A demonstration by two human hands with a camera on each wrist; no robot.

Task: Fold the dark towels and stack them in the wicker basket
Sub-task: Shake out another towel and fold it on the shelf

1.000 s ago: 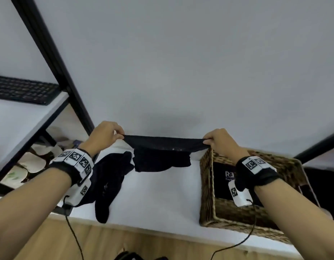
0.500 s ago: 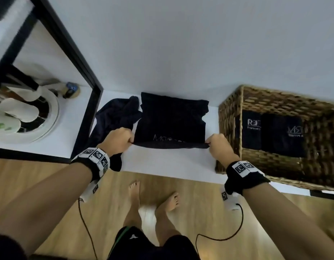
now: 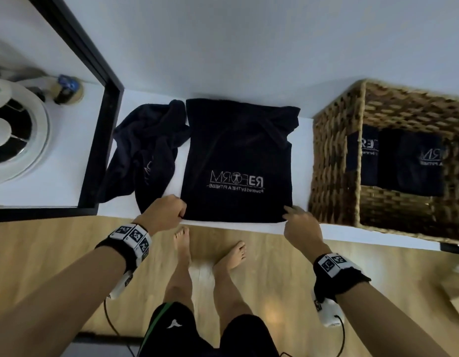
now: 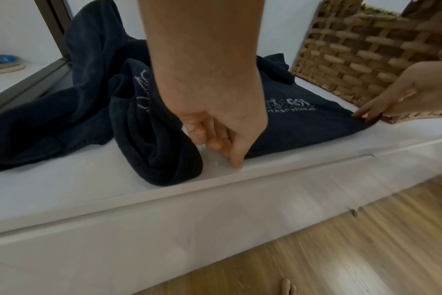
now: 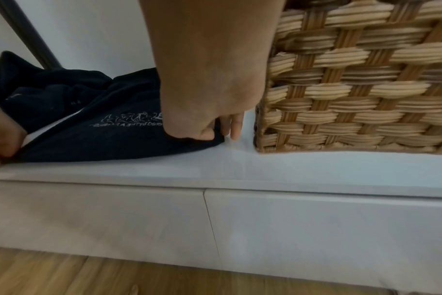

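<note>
A dark towel [image 3: 238,155] with a white logo lies spread flat on the white top [image 3: 336,231], its near edge close to the front edge. My left hand [image 3: 180,215] pinches its near-left corner, and in the left wrist view that hand [image 4: 227,153] has its index fingertip down on the top. My right hand [image 3: 287,212] pinches the near-right corner, thumb on the cloth [image 5: 222,133]. A second dark towel [image 3: 143,155] lies crumpled just left of the flat one. The wicker basket [image 3: 334,163] stands at the right, with folded dark towels [image 3: 403,161] inside.
A black frame post [image 3: 105,140] stands left of the crumpled towel, with a round white fan-like object [image 3: 25,140] beyond it. The basket wall [image 5: 341,95] is a finger's width from my right hand. White drawer fronts [image 5: 290,229] drop below the top's edge. My bare feet [image 3: 184,243] stand on wood floor.
The towel was stretched in the air between both hands; now it lies flat on the white top, drawn toward the front edge. Both hands came down with its corners.
</note>
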